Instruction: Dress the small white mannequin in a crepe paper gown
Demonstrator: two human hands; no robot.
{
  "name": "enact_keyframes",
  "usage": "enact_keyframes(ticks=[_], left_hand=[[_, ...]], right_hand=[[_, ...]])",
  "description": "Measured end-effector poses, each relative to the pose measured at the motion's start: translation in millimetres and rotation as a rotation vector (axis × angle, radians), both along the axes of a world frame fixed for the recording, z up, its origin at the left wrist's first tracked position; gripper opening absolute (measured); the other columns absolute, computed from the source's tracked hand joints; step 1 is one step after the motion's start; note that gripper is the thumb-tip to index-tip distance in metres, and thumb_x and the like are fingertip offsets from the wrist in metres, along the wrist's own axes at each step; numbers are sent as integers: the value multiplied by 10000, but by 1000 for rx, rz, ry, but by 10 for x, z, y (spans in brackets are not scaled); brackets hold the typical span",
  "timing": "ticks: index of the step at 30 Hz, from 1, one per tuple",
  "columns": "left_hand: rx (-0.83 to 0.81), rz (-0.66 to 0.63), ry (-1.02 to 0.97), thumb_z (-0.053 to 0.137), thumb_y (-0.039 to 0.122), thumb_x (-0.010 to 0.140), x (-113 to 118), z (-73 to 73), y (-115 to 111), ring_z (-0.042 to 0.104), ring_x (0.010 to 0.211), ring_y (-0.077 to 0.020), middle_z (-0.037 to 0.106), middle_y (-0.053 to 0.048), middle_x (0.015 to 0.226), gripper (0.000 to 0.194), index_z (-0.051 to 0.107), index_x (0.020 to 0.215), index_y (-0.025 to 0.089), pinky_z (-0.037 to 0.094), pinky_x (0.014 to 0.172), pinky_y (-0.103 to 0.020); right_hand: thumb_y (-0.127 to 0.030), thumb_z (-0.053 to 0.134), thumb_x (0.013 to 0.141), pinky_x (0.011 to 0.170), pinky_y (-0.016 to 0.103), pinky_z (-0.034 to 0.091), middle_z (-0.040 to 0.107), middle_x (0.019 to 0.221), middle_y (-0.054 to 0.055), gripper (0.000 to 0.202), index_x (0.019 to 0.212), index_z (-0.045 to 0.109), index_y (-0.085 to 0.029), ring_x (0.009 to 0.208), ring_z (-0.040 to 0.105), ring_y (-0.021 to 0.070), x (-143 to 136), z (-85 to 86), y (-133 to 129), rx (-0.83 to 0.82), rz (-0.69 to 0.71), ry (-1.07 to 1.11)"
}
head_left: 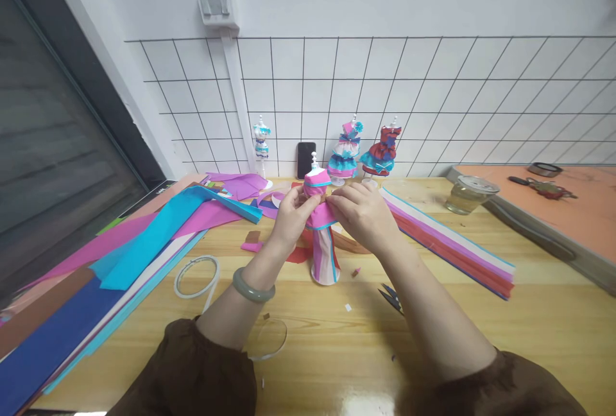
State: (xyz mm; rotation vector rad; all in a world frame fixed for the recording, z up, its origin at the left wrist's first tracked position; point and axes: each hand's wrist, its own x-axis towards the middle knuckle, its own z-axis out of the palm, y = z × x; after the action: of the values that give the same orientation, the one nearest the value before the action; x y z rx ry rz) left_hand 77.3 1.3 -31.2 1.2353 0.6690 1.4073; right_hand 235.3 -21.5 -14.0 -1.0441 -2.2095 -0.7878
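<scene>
A small mannequin [325, 259] stands upright in front of me, dressed in pink paper with blue trim and a striped lower skirt. My left hand [293, 214] is closed at its waist from the left, thumb pressed on the pink paper. From the right, my right hand [363, 214] pinches the edge of the pink overskirt [321, 216] near the waist. My fingertips partly cover the waist. Just below my right forearm lie scissors [392, 299], partly hidden. A roll of white double-sided tape [196, 277] rests beside my left wrist.
Colored crepe paper strips [144, 249] spread across the left side; a striped paper bundle [452, 242] lies right. Behind stand dressed mannequins [344, 153] and a phone [306, 160]. A lidded glass cup [470, 194] sits near an orange mat [553, 210]. Clear tape [272, 340] lies in front.
</scene>
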Motion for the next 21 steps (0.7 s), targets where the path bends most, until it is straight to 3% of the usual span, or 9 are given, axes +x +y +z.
enact_keyframes(ticks=[14, 21], left_hand=[[-10, 15, -11, 705, 278, 694, 1, 18, -12, 592, 849, -163, 651, -26, 869, 230, 637, 888, 176, 443, 808, -301], [-18, -7, -27, 698, 275, 707, 3, -5, 5, 609, 859, -179, 665, -42, 895, 250, 628, 923, 173, 457, 807, -316]], right_hand=[[-183, 473, 918, 651, 328, 329, 667, 834, 85, 173, 858, 635, -164, 774, 565, 193, -21, -22, 2, 33, 39, 140], [-204, 462, 933, 666, 332, 330, 674, 884, 85, 180, 994, 624, -154, 812, 559, 202, -24, -14, -10, 9, 32, 77]])
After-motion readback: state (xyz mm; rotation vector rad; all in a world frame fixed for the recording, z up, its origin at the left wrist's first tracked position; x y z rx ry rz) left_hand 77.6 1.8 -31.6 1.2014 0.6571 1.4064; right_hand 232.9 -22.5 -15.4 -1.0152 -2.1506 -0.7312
